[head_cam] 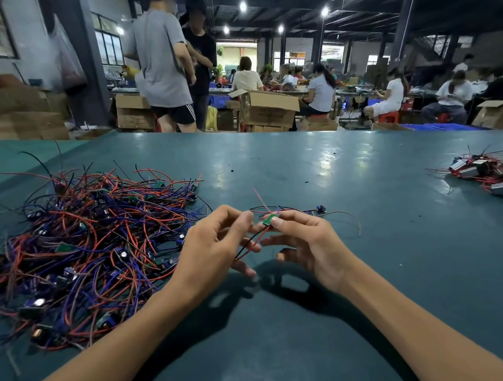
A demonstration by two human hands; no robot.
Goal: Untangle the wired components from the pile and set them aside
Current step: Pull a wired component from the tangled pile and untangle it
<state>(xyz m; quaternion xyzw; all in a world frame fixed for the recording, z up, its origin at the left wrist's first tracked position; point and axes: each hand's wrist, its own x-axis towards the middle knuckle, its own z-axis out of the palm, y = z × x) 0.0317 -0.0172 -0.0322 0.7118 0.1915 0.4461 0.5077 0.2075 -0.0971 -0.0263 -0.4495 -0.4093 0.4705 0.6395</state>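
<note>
We work at a wide table [303, 158]. The pile [86, 251] of red, blue and black wire lies outward of our left fingers, its nearest strands just beside the left wrist. The sorted heap [502, 178] sits well apart, off beyond our right fingers. Between them our left hand [213, 252] and right hand [311, 246] meet fingertip to fingertip above the tabletop.

The right thumb and forefinger pinch one board [269, 219], small and green; the other right fingers hang loosely spread and hold nothing. The left fingers are curled, and the board's red and black leads [250, 244] run down from the pinch through them, so we judge the left hand grips those leads. Further thin wires run outward from the right fingertips to a small black part [320, 209] lying just past them.

The component's long axis runs from the left fingers across to that black part, roughly left to right. It looks free of the pile. The heap lies on the right hand's side, so we judge that hand the nearer carrier once the left lets go.
</note>
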